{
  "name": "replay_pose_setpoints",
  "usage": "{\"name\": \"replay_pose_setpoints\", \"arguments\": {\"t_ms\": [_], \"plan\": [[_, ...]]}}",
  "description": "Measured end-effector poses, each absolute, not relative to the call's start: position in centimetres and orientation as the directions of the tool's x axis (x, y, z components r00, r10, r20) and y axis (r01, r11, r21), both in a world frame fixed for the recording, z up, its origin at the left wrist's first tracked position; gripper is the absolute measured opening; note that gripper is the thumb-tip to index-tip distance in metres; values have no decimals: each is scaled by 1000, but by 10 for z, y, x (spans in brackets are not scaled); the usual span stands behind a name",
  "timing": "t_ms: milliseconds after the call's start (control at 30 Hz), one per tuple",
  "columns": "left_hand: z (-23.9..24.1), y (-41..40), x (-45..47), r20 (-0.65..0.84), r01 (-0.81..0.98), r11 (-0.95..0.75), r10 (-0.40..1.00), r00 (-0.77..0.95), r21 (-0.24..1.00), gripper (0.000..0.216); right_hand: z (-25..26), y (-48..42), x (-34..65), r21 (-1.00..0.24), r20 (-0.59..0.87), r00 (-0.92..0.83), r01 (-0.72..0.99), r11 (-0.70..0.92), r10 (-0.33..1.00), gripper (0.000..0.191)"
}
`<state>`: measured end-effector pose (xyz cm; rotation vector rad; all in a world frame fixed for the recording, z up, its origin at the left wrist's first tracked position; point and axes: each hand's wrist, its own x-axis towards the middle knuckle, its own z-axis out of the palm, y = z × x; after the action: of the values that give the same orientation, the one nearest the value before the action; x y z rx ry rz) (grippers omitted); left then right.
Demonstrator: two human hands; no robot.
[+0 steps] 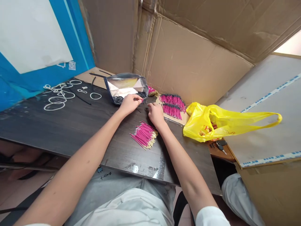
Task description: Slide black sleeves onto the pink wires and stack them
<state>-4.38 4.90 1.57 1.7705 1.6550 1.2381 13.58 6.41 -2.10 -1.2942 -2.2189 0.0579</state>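
My left hand (130, 104) is at the front of an open silver-lined pouch (124, 89), which holds many short black tubes (118, 99). Its thumb and fingers pinch a thin magenta wire (142, 99), of which only a bit shows. My right hand (155, 113) rests to the right with fingers curled, beside small black bits on the table; what it grips, if anything, is hidden. Below both hands lies a loose pile of magenta wires with gold ends (144, 135). Right of my right hand, magenta wires with black ends (172, 106) lie in two rows on cardboard.
White elastic loops (56, 99) and black strips lie on the dark table (89, 122) at the left. A yellow plastic bag (209, 122) sits at the right edge, with keys (220, 147) on a lower surface. Cardboard walls (188, 59) stand behind.
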Motion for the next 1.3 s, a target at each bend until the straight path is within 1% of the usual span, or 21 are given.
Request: {"name": "replay_pose_setpoints", "arguments": {"t_ms": [67, 133, 233, 333, 400, 467, 533, 600, 700, 867, 967, 1100, 1300], "plan": [[16, 49, -43, 313, 572, -205, 945, -97, 794, 30, -19, 71, 125, -253, 390, -376, 834, 491, 840, 22], [16, 49, -43, 313, 561, -210, 945, -93, 801, 29, -17, 75, 117, -223, 359, -360, 863, 454, 861, 16], [16, 49, -43, 280, 507, -206, 957, -74, 837, 29, -15, 71, 111, -200, 373, -360, 869, 453, 855, 15], [16, 46, -42, 206, 447, -185, 978, 1, 875, 28, -15, 58, 117, -203, 404, -357, 863, 462, 842, 17], [17, 43, -39, 176, 416, -196, 981, 87, 888, 26, -16, 46, 131, -261, 427, -330, 847, 464, 842, 18], [19, 40, -35, 160, 395, -219, 971, 177, 892, 24, -20, 31, 149, -493, 467, -267, 712, 499, 843, 16], [20, 37, -30, 144, 400, -241, 956, 256, 884, 23, -24, 17, 167, -641, 494, -245, 546, 540, 834, 14], [20, 34, -25, 130, 426, -265, 938, 320, 865, 23, -28, 6, 180, -735, 492, -200, 427, 527, 847, 15], [19, 33, -20, 102, 458, -282, 920, 379, 843, 23, -33, -1, 189, -800, 478, -121, 349, 488, 870, 20], [17, 32, -16, 63, 499, -283, 909, 411, 819, 24, -34, 8, 189, -821, 472, -70, 328, 467, 879, 21], [16, 32, -15, 35, 508, -254, 915, 401, 823, 27, -35, 10, 189, -817, 480, -61, 331, 472, 875, 20], [16, 31, -13, 18, 520, -238, 919, 393, 820, 31, -35, 9, 189, -785, 493, -84, 386, 484, 866, 17], [13, 32, -13, 13, 518, -240, 915, 402, 821, 26, -35, 8, 190, -752, 504, -99, 438, 492, 858, 15]]}}
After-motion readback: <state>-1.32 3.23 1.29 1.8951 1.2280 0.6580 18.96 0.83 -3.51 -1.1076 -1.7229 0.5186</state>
